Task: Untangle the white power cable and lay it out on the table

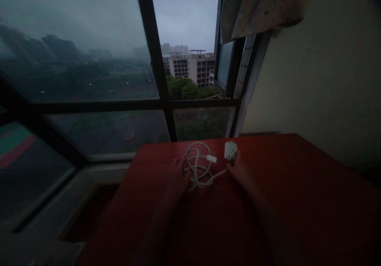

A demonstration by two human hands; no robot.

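Table (279,167) — left hand (177,177) touches cable (204,184); right hand (240,171) too.

Person's left hand (177,175): fingers bent, detail lost in shadow. Right hand (239,168): thumb and forefinger in a grip, remaining fingers indistinct. Left forearm (162,212) and right forearm (259,198): extended forward, converging toward the hands; hands apart.

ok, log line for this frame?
left hand: at loops' left side | right hand: at block, near end | cord: loosely looped on table | plug: beside loops, apart from block
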